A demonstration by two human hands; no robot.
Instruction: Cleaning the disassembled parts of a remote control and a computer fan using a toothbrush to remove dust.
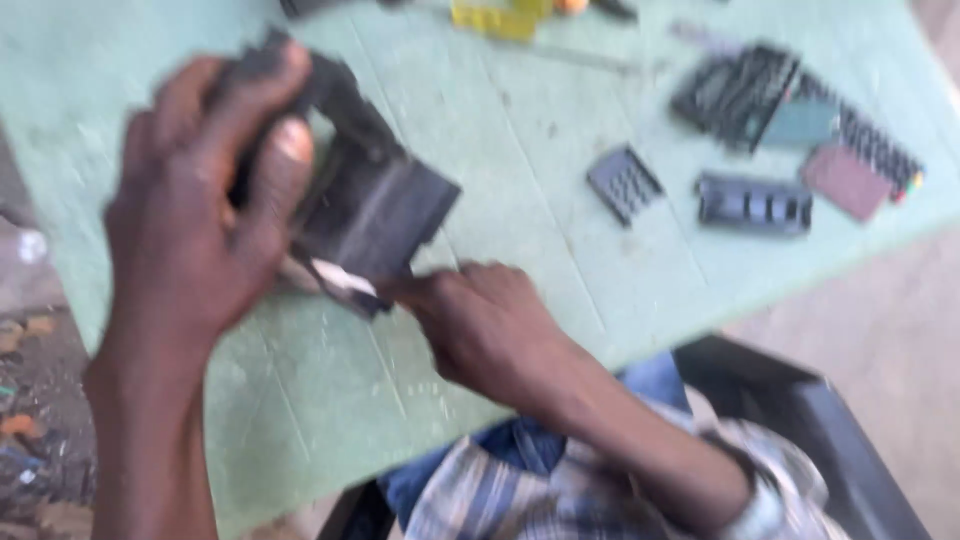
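Note:
My left hand (205,205) grips a black plastic housing (375,205) and holds it tilted above the pale green table (530,120). Its thumb presses on the housing's upper left part. My right hand (480,325) is closed just below the housing, with its fingertips at the lower edge, near a small white piece (340,277). The frame is blurred, so I cannot tell what the right hand pinches.
Several dark ridged plastic parts (740,95) lie at the table's right, with a small grid piece (625,183), a black bar (752,202) and a reddish flat piece (848,180). Yellow items (495,18) sit at the far edge. A dark chair (800,420) is at lower right.

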